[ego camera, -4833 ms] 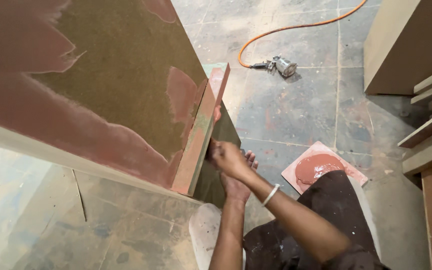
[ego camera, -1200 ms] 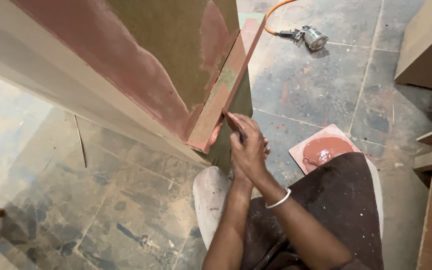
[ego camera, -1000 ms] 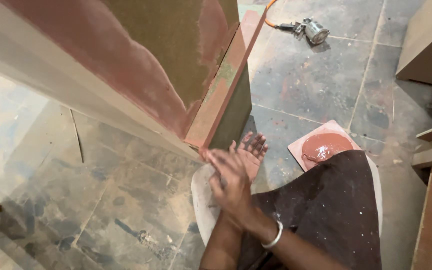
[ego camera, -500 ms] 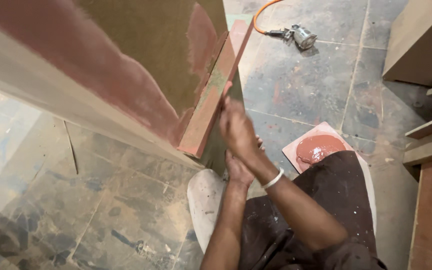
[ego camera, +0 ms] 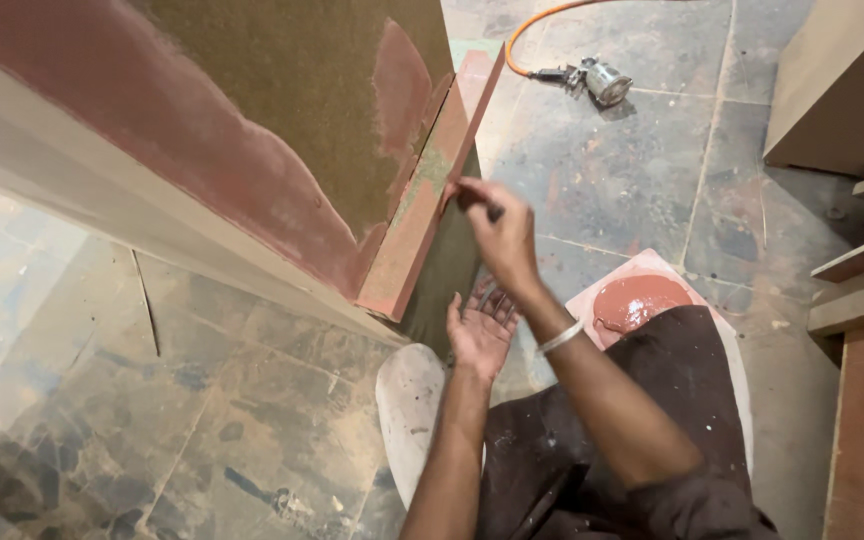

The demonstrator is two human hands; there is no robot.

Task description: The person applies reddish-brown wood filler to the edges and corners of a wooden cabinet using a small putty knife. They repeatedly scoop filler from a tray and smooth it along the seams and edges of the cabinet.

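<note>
Nearest the camera, the left hand (ego camera: pixel 480 330) lies open, palm up and empty, just below the bottom corner of the panel (ego camera: pixel 282 120) and beside a pale shoe (ego camera: pixel 410 400). Above it the right hand (ego camera: pixel 500 228) is pinched shut on a small dark tool (ego camera: pixel 476 200), too small to tell what kind, pressed to the panel's edge (ego camera: pixel 430 190). The panel stands tilted on the floor, its edge toward the person. By the look of it, the work is partway: reddish filler covers much of the edge and a broad band along the lower face and one patch near the corner, while a greenish bare stretch shows mid-edge and most of the face is bare brown board. A blob of the filler sits on a flat plate (ego camera: pixel 652 300) near the knee. The floor (ego camera: pixel 612 170) is dusty, stained stone tile. Farther off lie an air tool (ego camera: pixel 600 78) on an orange hose (ego camera: pixel 537 20), and stacked boards (ego camera: pixel 857 270) at the right.
</note>
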